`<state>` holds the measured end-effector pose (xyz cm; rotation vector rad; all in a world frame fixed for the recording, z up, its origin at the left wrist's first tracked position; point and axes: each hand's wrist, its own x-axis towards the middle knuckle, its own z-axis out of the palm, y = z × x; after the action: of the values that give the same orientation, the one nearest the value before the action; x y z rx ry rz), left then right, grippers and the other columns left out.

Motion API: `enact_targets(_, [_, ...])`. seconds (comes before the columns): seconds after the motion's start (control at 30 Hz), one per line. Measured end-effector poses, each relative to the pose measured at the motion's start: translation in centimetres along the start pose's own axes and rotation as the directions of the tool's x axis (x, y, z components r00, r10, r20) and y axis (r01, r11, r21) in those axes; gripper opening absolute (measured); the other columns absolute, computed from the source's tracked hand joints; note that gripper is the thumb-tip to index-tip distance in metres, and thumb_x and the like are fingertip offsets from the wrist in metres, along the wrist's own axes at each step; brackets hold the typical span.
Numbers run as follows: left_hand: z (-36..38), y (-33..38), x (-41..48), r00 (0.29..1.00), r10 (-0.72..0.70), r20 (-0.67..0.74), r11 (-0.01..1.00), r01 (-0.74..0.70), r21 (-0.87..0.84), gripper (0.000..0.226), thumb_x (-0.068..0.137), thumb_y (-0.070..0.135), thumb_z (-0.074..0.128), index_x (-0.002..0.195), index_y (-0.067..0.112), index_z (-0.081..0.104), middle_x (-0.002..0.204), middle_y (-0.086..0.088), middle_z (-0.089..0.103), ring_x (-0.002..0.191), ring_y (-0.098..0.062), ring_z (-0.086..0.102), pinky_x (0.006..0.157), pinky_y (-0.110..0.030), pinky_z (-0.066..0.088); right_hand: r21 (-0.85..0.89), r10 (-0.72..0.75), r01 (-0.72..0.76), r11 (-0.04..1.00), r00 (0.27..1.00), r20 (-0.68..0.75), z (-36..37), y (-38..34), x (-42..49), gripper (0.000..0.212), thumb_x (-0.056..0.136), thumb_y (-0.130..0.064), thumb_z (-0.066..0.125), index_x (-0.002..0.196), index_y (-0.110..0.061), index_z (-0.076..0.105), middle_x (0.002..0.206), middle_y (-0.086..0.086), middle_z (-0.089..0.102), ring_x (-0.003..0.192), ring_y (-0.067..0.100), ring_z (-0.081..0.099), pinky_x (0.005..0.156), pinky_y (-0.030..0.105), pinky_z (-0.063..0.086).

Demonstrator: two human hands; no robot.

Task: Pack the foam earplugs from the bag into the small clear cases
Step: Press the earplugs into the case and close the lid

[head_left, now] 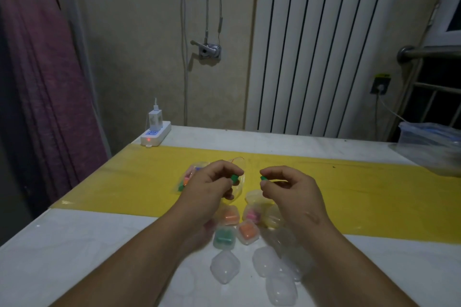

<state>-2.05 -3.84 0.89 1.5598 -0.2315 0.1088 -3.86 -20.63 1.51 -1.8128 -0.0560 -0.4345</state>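
My left hand [214,183] pinches a green foam earplug [234,178] above the yellow strip. My right hand [287,188] pinches a second green earplug [263,178] a short gap to the right. Behind my left hand lies the clear bag [197,169] with several coloured earplugs in it. Between my wrists sit small clear cases: an orange-filled case [228,215], a pink-filled case [252,214], a green-filled case [224,237] and another orange-filled case [248,232]. An open clear case [257,195] sits under my right fingers. Empty clear cases [225,266] lie nearer me.
The white table [74,257] carries a yellow strip [374,194] across its middle. A white power strip [156,134] with a charger stands at the back left corner. A plastic bag and a clear tub [429,147] sit at the right edge. A radiator stands behind.
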Motion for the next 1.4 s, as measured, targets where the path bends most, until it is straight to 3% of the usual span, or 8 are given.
enact_targets(0.1, [0.06,-0.19,-0.11,1.0,-0.01,-0.006,1.0,0.01,-0.005,0.031,0.084,-0.015,0.052,0.087,0.013,0.066,0.08,-0.002,0.07,0.071,-0.02,0.062,0.066,-0.029,0.052,0.01,0.004,-0.005,1.0,1.0,0.023,0.26,0.15,-0.15,0.025,0.082,-0.008,0.071,0.081,-0.032,0.072,0.075,-0.013,0.072,0.071,0.007,0.066,0.071,0.025,0.052])
enact_targets(0.3, [-0.13,-0.24,-0.02,1.0,0.019,-0.015,0.999,-0.018,0.048,0.022,0.081,-0.009,0.066,0.083,0.013,0.063,0.078,-0.008,0.069,0.072,-0.018,0.066,0.067,-0.03,0.054,0.067,0.02,-0.021,0.998,1.0,0.014,0.61,0.29,-0.1,0.021,0.082,-0.004,0.071,0.09,-0.024,0.069,0.081,0.001,0.07,0.072,0.013,0.064,0.076,0.039,0.056])
enact_targets(0.5, [-0.3,0.05,-0.14,0.996,0.031,-0.086,0.998,-0.026,0.056,0.024,0.078,-0.012,0.069,0.08,0.012,0.066,0.073,-0.004,0.064,0.066,-0.014,0.059,0.062,-0.022,0.051,0.104,0.044,-0.045,0.993,0.999,0.015,0.73,0.37,-0.16,0.016,0.083,-0.004,0.07,0.087,-0.019,0.068,0.078,0.003,0.068,0.068,0.019,0.065,0.066,0.036,0.058])
enact_targets(0.83, [-0.47,0.0,-0.02,0.997,0.019,-0.075,0.998,-0.015,0.053,0.027,0.077,-0.014,0.067,0.078,0.013,0.068,0.074,-0.006,0.068,0.072,-0.024,0.068,0.076,-0.041,0.058,0.07,0.002,-0.005,0.998,0.999,0.044,0.56,0.19,-0.39,0.013,0.084,-0.006,0.071,0.082,-0.019,0.071,0.071,-0.001,0.07,0.063,0.011,0.065,0.06,0.019,0.052])
enact_targets(1.03, [-0.64,0.0,0.17,0.998,0.018,-0.061,0.997,-0.014,0.08,0.025,0.076,-0.013,0.07,0.079,0.011,0.068,0.076,-0.009,0.07,0.076,-0.026,0.069,0.082,-0.049,0.059,0.101,0.018,-0.024,0.995,0.998,0.06,0.63,0.14,-0.46,0.012,0.084,-0.004,0.071,0.083,-0.015,0.071,0.07,0.0,0.069,0.061,0.011,0.063,0.058,0.018,0.051])
enact_targets(1.17, [-0.54,0.0,0.07,0.999,0.002,-0.053,0.997,0.002,0.083,0.023,0.075,-0.012,0.072,0.078,0.011,0.068,0.078,-0.01,0.072,0.079,-0.028,0.072,0.084,-0.052,0.058,0.121,0.015,-0.022,0.992,0.998,0.057,0.79,0.14,-0.51,0.014,0.084,-0.003,0.071,0.086,-0.016,0.07,0.076,0.003,0.071,0.064,0.013,0.065,0.062,0.027,0.056])
enact_targets(1.27, [-0.48,0.13,-0.13,0.999,-0.03,-0.031,0.997,0.033,0.068,0.021,0.072,-0.006,0.077,0.078,0.013,0.071,0.081,-0.011,0.074,0.082,-0.029,0.073,0.085,-0.056,0.056,0.117,0.016,-0.024,0.993,0.997,0.07,0.8,0.06,-0.52,0.017,0.084,-0.001,0.071,0.082,-0.018,0.071,0.075,0.002,0.073,0.065,0.013,0.068,0.064,0.024,0.056])
enact_targets(1.4, [-0.08,0.31,-0.59,0.998,-0.06,-0.029,0.998,0.06,0.007,0.021,0.076,-0.013,0.071,0.084,0.006,0.071,0.077,-0.008,0.072,0.075,-0.025,0.072,0.076,-0.043,0.059,0.134,0.03,-0.041,0.99,0.996,0.08,0.93,-0.09,-0.58,0.022,0.082,0.004,0.07,0.083,-0.018,0.071,0.079,0.002,0.074,0.07,0.015,0.07,0.067,0.023,0.057])
